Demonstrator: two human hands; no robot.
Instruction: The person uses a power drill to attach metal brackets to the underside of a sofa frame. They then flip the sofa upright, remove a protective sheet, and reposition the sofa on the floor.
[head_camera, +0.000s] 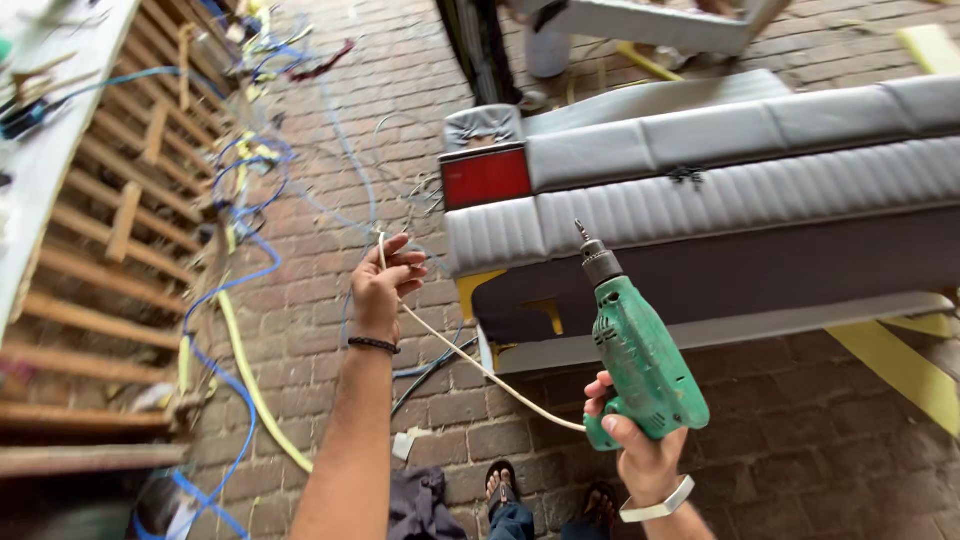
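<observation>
Head view: right hand (640, 450) grips green drill (635, 350) (bit up), left hand (385, 285) holds cord (470, 360).

Both my forearms bare, no sleeves. Left wrist (374, 345): thin dark braided band. Right wrist (657, 503): pale, flat strap, squared edges. Below, dark trousers (512, 522), and open sandals (500, 478) with dark thong straps, toes showing, on the brick floor.
</observation>
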